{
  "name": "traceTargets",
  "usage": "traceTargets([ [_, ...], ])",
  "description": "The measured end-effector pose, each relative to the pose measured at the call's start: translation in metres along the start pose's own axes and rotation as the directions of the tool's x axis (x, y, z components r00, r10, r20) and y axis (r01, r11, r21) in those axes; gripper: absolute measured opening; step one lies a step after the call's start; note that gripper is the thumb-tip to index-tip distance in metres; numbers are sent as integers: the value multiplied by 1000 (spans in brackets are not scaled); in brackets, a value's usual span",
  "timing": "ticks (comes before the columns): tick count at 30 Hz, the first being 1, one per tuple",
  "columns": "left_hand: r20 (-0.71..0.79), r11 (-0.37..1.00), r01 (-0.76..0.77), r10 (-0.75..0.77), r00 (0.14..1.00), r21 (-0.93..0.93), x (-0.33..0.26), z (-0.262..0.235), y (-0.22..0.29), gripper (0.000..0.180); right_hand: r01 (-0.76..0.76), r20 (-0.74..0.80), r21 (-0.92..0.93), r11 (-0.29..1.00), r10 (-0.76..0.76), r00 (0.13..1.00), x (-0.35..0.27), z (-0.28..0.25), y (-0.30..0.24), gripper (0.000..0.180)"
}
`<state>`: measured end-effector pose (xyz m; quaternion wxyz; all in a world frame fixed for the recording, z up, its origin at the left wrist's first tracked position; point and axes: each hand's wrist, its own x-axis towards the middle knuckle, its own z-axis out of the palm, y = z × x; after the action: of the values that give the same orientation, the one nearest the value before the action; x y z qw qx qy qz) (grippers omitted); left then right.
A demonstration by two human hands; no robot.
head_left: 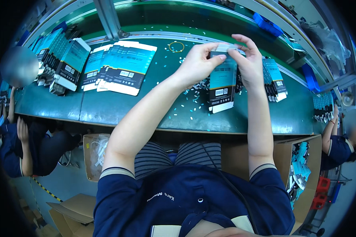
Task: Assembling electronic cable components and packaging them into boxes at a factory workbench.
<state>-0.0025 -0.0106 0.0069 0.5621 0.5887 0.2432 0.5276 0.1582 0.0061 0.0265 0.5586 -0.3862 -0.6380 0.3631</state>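
Note:
A flat teal-and-black printed carton (222,81) with white end flaps stands between my hands over the green table. My left hand (199,63) pinches its upper left edge, the thumb lying across the front near the top flap. At the top right corner, my right hand (250,63) grips the same carton between thumb and fingers, with one finger raised clear of it. What the fingertips do behind the flap is hidden. Just right of my right hand stands a row of similar cartons (275,79).
Fanned flat cartons (122,69) and a taller carton stack (63,59) lie to the left. Small pale scraps (188,104) litter the green table (162,114). A yellow rubber band (176,47) lies farther back. Cardboard boxes (310,185) stand below the table edge; co-workers sit at both sides.

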Motion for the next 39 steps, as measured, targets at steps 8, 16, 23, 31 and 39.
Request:
traceTargets([
  [8, -8, 918, 249, -265, 964, -308, -2, -6, 16, 36, -405, 386, 507, 761, 220, 896, 4, -16, 7, 24],
  [16, -9, 988, 152, -152, 988, 9, 5, -11, 0, 16, -363, 425, 386, 848, 186, 886, -3, -15, 13, 24],
  [23, 2, 935, 17, -18, 1000, 353, 7, -18, -8, 18, -381, 438, 347, 857, 211, 874, -7, -6, 9, 24],
  [31, -2, 792, -101, 128, 992, 603, 14, -32, -9, 26, -365, 386, 322, 873, 231, 893, -4, -11, 14, 29],
  [39, -17, 982, 151, -150, 988, 112, 16, -19, -11, 35, -270, 274, 521, 809, 141, 951, 3, -16, 28, 25],
])
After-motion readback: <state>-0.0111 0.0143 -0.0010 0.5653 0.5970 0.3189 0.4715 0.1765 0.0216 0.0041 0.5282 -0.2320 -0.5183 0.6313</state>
